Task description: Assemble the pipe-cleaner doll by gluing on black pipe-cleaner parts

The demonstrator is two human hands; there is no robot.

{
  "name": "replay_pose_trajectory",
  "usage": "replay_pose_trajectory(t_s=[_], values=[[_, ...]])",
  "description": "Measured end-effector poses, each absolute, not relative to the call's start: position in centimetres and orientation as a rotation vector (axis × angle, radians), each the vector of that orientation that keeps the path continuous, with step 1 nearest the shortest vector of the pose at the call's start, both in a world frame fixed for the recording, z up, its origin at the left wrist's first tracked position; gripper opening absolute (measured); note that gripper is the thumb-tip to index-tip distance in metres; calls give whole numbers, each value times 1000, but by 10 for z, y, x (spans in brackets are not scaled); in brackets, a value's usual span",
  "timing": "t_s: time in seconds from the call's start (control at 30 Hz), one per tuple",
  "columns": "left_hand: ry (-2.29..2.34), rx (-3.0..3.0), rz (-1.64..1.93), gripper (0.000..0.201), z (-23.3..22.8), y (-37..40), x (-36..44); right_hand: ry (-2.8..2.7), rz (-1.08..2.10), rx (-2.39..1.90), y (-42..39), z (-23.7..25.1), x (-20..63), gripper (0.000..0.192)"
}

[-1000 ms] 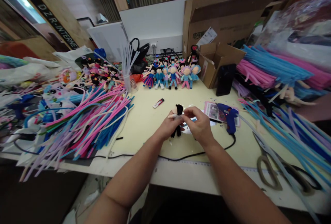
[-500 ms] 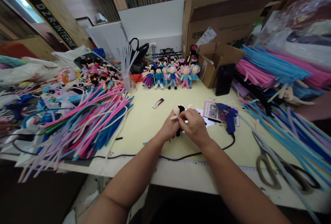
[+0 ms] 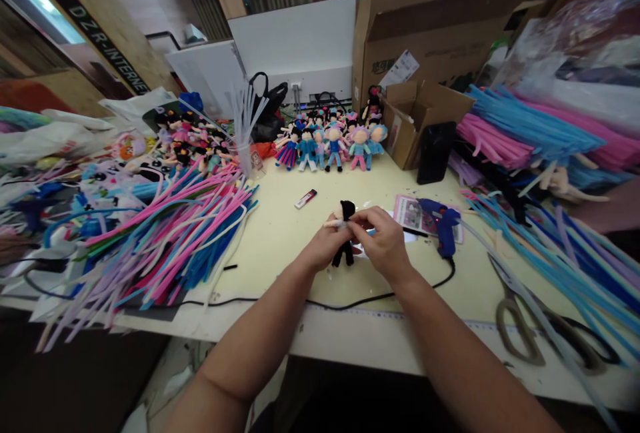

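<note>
We have the small black doll (image 3: 344, 233) pinched upright above the table (image 3: 280, 233), left hand (image 3: 325, 246) closed on its body. Right hand (image 3: 383, 243) has slid back off its head (black legs now visible), fingertips closed at its arm.

Right hand (image 3: 385, 246): drawn slightly off the doll (image 3: 344, 233) since half a second ago, fingers no longer covering its body. Doll: black head and legs exposed again, turned more upright in the left hand (image 3: 325, 246).
</note>
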State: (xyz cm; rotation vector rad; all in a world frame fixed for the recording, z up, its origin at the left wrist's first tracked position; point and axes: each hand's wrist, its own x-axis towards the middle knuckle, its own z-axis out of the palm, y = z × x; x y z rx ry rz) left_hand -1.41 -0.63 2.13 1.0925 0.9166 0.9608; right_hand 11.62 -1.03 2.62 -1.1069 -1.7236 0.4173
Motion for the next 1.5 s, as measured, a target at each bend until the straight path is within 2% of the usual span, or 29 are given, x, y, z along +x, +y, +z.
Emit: replay_pose_trajectory(t_s=[0.23,0.37,0.47,0.63,0.7,0.77,0.97,1.1,1.33,1.5], values=[[1044,1211,1005,21,25,-9,-13,-1847,237,-1125,-10,26,115,11],[1017,1198,1030,17,24,-6,-14,-1916,247,-1109,-11,27,116,9],[959,1126,1042,21,21,-4,-16,-1919,371,-1074,-11,28,118,8],[938,1001,978,42,20,-2,-19,-1618,743,-1089,-10,29,122,3],[947,1003,977,43,20,-2,-19,-1526,787,-1074,-10,29,123,7],[964,1030,973,42,19,-2,-18,-1533,741,-1060,-10,29,122,12],[1047,1208,945,32,26,-8,-14,-1737,441,-1071,-12,27,117,6],[1108,1305,969,23,33,-10,-11,-1822,329,-1085,-12,27,114,9],[1091,1147,971,36,22,-4,-17,-1655,673,-1059,-13,32,121,4],[1012,1144,970,37,16,-1,-20,-1742,529,-1029,-12,32,120,9]])
